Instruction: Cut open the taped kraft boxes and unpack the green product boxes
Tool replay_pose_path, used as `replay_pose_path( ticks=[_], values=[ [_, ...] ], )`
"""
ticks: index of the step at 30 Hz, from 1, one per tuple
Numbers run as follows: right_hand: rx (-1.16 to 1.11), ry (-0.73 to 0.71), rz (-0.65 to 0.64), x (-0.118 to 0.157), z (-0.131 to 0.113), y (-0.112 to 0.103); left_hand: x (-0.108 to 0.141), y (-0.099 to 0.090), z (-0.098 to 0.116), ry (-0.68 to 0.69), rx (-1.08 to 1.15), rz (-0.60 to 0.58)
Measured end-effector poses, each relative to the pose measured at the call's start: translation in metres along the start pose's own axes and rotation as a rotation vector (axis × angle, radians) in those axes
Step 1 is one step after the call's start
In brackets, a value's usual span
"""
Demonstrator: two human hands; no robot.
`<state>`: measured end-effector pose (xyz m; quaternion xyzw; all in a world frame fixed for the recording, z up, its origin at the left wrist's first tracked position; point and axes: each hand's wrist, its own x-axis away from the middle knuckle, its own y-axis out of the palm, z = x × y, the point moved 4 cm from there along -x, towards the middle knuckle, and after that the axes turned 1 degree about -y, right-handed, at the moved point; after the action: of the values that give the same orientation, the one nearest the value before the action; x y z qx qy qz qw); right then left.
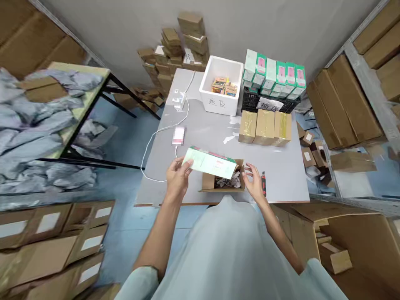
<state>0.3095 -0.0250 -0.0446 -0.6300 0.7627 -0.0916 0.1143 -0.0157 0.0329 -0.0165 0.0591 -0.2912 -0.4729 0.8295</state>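
My left hand [177, 177] grips one end of a long white-and-green product box [212, 164], thumb on top. The box is tilted over an open cardboard carton [208, 182] at the table's front edge, hiding part of it. Crumpled paper [229, 181] and other contents I cannot make out lie inside the carton. At the carton's right side is my right hand [253, 181], fingers apart and curved, with nothing in it. A red-and-black box cutter [263, 183] lies just right of that hand.
A white foam box [220, 102] with small packets stands at the back. Right of it, green-and-white boxes [281, 77] fill a black crate [250, 100] behind three taped cartons [265, 127]. A white cable [150, 143] runs along the left. An open large carton [353, 233] stands at lower right.
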Motion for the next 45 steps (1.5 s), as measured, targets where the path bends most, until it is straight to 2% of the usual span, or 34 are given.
replay_pose_path(
  ticks=[7,12,14,19,26,29,32,35,37,40,45],
  values=[
    [-0.016,-0.234,-0.127,-0.008,-0.081,0.015,0.007,-0.006,-0.027,-0.348,0.126,-0.008],
    [-0.080,-0.263,-0.064,-0.014,-0.106,0.018,0.019,0.000,-0.037,-0.523,0.138,-0.051],
    [-0.099,-0.251,-0.011,-0.016,-0.108,0.018,0.021,0.003,-0.038,-0.544,0.131,-0.093],
    [-0.083,-0.160,0.085,-0.027,-0.108,0.014,0.018,0.005,-0.038,-0.494,0.029,-0.186],
    [-0.018,-0.208,-0.005,-0.052,-0.115,-0.001,0.024,0.006,-0.044,-0.412,-0.132,-0.285],
    [0.012,-0.192,-0.011,-0.076,-0.107,0.002,0.030,0.012,-0.049,-0.429,-0.160,-0.304],
    [-0.034,-0.165,-0.019,-0.113,-0.099,0.017,0.036,0.025,-0.053,-0.452,-0.146,-0.277],
    [-0.027,-0.173,0.035,-0.150,-0.094,0.031,0.045,0.042,-0.058,-0.464,-0.115,-0.262],
    [-0.031,-0.162,0.082,-0.163,-0.089,0.037,0.052,0.051,-0.062,-0.461,-0.105,-0.262],
    [-0.079,-0.124,0.100,-0.163,-0.079,0.039,0.062,0.056,-0.069,-0.460,-0.091,-0.249],
    [-0.128,-0.054,0.136,-0.148,-0.066,0.031,0.070,0.052,-0.074,-0.439,-0.066,-0.216]
  ],
)
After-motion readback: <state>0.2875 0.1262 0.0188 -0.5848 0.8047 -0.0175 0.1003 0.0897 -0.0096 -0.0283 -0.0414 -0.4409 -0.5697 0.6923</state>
